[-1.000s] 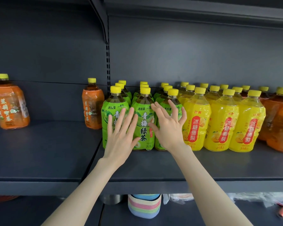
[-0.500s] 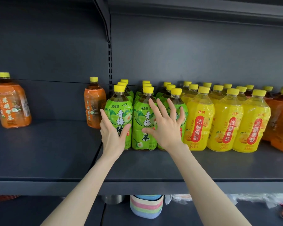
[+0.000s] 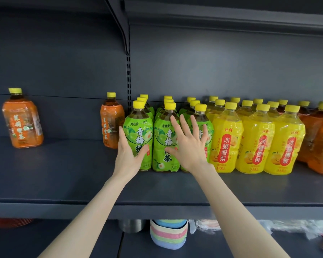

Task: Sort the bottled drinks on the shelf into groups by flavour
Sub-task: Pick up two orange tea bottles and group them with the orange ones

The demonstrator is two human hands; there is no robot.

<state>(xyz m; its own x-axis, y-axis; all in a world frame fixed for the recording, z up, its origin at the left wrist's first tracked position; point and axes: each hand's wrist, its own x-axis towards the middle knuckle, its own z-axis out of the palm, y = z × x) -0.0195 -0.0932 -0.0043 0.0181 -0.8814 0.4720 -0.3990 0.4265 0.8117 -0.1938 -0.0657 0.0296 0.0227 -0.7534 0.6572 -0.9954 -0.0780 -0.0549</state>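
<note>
On the dark grey metal shelf (image 3: pixel 63 174), plastic bottles with yellow caps are stood upright. Three rows of green-labelled tea bottles (image 3: pixel 164 118) are seen near the middle, and directly at their right three rows of yellow-labelled drink bottles (image 3: pixel 255 138) are placed against them. Further right, a group of orange-labelled tea bottles (image 3: pixel 321 138) is found at the edge of the view. One single orange-labelled bottle (image 3: pixel 111 125) is stood just beside the green group on its left, and another lone orange-labelled bottle (image 3: pixel 22 120) is stood well apart, far to the left. The left hand (image 3: pixel 128 157) is laid against the left side of the front left green bottle (image 3: pixel 138 131), with the fingers straight and the thumb set across the label; this bottle is stood on the shelf. The right hand (image 3: pixel 190 146) is held wide, with fingers spread, in front of the front middle green bottle (image 3: pixel 163 146) and the front right green bottle (image 3: pixel 210 127). Its thumb is laid on the middle label, but whether the fingers touch cannot be told. Under the shelf a pastel striped woven object (image 3: pixel 168 235) is seen.
</note>
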